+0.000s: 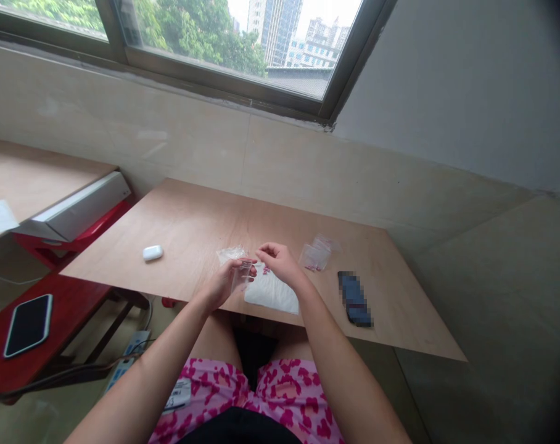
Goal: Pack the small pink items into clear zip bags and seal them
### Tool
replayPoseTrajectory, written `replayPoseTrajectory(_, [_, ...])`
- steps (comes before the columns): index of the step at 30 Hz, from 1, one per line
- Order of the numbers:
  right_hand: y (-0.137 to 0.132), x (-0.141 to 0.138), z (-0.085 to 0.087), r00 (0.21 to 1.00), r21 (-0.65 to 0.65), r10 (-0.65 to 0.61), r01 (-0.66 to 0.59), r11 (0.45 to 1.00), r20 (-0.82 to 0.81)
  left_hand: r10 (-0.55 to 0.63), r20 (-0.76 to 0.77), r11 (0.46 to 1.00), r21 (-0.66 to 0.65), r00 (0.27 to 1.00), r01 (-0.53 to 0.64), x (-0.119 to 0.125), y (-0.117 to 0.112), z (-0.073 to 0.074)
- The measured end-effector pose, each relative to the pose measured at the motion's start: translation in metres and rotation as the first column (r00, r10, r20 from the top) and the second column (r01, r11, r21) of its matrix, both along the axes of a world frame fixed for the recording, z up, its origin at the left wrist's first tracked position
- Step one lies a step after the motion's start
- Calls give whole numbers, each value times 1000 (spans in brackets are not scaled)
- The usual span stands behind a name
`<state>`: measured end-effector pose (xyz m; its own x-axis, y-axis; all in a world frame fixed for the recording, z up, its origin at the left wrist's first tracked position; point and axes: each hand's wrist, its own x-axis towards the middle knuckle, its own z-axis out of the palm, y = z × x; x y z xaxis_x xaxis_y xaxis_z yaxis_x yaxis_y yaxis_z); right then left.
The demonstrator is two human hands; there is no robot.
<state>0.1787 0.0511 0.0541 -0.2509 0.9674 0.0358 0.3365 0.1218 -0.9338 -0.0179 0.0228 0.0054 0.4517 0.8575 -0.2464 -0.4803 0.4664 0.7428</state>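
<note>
My left hand point(225, 280) is closed on a small clear plastic bag point(241, 276), held up near the table's front edge. Just right of it, my right hand point(279, 262) has its fingertips pinched together by the bag's mouth; whatever is between them is too small to make out. Below both hands lies a white tissue point(271, 293), with a few tiny pinkish-red pieces point(266, 270) on its upper part. Behind my left hand is a heap of clear plastic bags point(231, 253). To the right, more clear bags point(317, 253) hold small pinkish-red pieces.
On the wooden table point(206, 216) are a white earphone case point(153, 253) at left and a blurred-out dark phone point(354, 299) at right. A phone point(29, 325) lies on a red stool at lower left. Wall and window stand behind.
</note>
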Motion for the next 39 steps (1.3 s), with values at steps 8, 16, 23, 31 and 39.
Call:
replayPoseTrajectory(8, [6, 20, -1, 985, 113, -162, 156, 981, 52, -29, 65, 999, 43, 997, 26, -2, -5, 8])
replayPoseTrajectory(16, [-6, 50, -70, 855, 123, -260, 228, 966, 449, -13, 122, 999, 47, 992, 7, -4, -2, 10])
replayPoseTrajectory(23, [-1, 43, -84, 842, 140, -290, 254, 957, 454, 17, 129, 998, 62, 992, -26, -4, -1, 11])
replayPoseTrajectory(31, [5, 36, -68, 900, 127, -302, 276, 953, 314, 8, 57, 1000, 22, 998, -9, -1, -1, 6])
replayPoseTrajectory(39, [-19, 0, 13, 999, 66, -34, 34, 997, -2, -4, -76, 1000, 22, 997, 6, 5, -9, 9])
